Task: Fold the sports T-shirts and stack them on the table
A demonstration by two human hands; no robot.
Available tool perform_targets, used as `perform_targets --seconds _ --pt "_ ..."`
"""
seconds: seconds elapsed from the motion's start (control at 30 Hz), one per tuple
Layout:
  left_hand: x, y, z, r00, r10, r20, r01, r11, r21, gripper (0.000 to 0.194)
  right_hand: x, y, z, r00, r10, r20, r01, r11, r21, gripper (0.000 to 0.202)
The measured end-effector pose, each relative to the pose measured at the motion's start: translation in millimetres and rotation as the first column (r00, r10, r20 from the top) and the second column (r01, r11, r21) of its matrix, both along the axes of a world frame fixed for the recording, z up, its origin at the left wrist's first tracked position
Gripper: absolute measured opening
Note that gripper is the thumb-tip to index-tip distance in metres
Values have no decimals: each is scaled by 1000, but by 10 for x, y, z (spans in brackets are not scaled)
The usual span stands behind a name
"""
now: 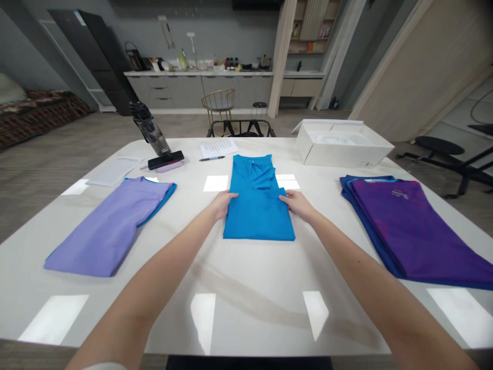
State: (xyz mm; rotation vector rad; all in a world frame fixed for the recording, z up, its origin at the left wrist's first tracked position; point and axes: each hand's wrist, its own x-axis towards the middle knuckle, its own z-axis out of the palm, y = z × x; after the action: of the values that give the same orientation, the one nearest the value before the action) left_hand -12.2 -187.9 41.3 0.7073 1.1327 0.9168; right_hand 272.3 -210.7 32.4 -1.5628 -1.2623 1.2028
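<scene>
A bright blue shirt (259, 213) lies partly folded on the white table (246, 288), its lower part doubled up into a flat panel with a straight front edge. At the panel's left edge, my left hand (222, 204) pinches the fabric between thumb and fingers. On the opposite edge, my right hand (296, 203) grips the cloth the same way. The shirt's upper part has loose creases and a small mark near the neckline.
Folded lavender garments (111, 226) lie left, a purple and blue stack (416, 226) right. Behind are a white box (342, 149), a printed sheet (219, 148), a pen (211, 159), white papers (113, 171) and a black handheld device (154, 136).
</scene>
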Motion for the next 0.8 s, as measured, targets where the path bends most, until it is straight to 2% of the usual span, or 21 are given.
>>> perform_targets --seconds 0.07,0.17,0.3,0.37,0.43,0.53,0.6,0.67,0.73,0.8 --pt "-9 91 -52 998 -48 33 50 996 -79 34 25 96 -78 995 24 92 -18 998 -65 33" --pt "-23 153 -3 994 -59 89 62 998 -33 34 43 137 -38 996 50 78 -46 998 -48 34" --pt "-20 280 284 965 -144 220 106 979 177 37 28 202 292 995 68 -75 -62 995 75 45" --pt "0 437 417 950 -180 257 114 961 252 37 21 332 464 992 66 -111 -50 989 141 48" --pt "39 654 458 954 -166 250 95 958 272 35 19 535 546 990 64 -125 -40 982 184 48" --pt "125 986 291 992 -47 118 26 985 169 28 22 880 432 997 6 -81 4 992 128 42" --pt "175 1140 86 998 39 -51 -37 998 49 23 32 1053 252 999 -50 11 50 999 -10 33" --pt "197 1225 -89 980 68 -184 -72 997 -14 20 48 1151 95 993 -68 100 80 990 -115 26" --pt "186 1266 -152 979 59 -195 -52 998 42 20 65 1193 43 988 -49 145 61 995 -84 24" --pt "154 1301 -71 994 39 -107 -18 981 193 22 71 1224 119 991 -6 136 1 999 37 26"
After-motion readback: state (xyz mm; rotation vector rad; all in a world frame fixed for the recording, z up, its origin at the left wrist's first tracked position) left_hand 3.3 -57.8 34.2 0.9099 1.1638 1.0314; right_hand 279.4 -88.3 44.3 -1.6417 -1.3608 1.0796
